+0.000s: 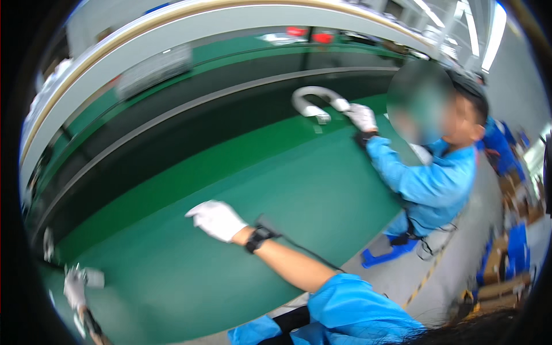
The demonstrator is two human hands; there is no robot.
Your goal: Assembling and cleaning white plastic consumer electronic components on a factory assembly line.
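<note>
My right hand [216,221], in a white glove with a black band and cable at the wrist, hovers over the green table. Its fingers point left, loosely stretched, with nothing in them. At the far lower left, my left hand [75,290], also gloved, is closed on a small pale, translucent block-like piece [94,278]; blur hides its exact kind. A thin grey-white part [49,244] stands just beyond that hand, by the table's left end.
The green table [270,201] runs along a dark conveyor belt [190,109]. On the right a co-worker in blue [431,172] holds a white U-shaped neckband-like device [316,98] in one gloved hand. A grey bundle [155,72] lies beyond the belt, under a pale shelf rail [230,34]. Cardboard boxes [497,264] stand far right.
</note>
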